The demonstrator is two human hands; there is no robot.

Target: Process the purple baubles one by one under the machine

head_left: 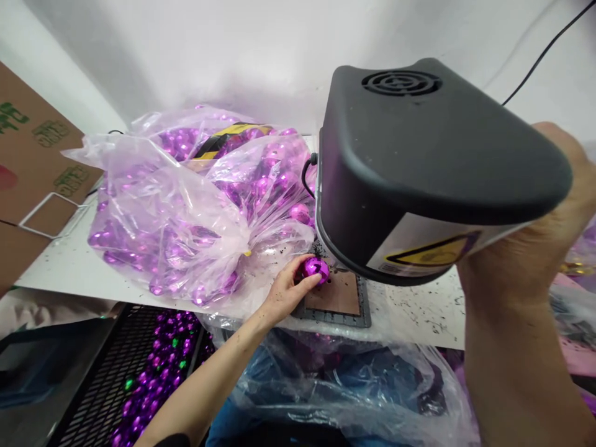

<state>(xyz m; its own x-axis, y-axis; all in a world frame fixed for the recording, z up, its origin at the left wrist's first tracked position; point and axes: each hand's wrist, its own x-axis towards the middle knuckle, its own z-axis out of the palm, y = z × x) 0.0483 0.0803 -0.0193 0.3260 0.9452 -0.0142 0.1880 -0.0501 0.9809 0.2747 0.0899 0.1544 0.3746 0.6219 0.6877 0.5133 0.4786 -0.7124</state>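
Observation:
My left hand [291, 287] reaches over the white table and pinches a shiny purple faceted ball [317, 270] between thumb and fingers. The ball sits over a brown square plate [336, 296] in a dark frame, just below a large black machine housing [428, 167]. My right hand [531, 267] is raised at the right, against the housing's far side. The housing hides its fingers, so what it grips cannot be seen. Beside my left hand, a knotted clear plastic bag [172, 217] bulges with similar purple balls.
A cardboard box [35, 167] stands at the left. Below the table edge, a black mesh crate [100, 366] holds many purple balls and some green pieces. Clear plastic sheeting [354, 385] hangs in front. Dark crumbs [414, 301] lie scattered on the table.

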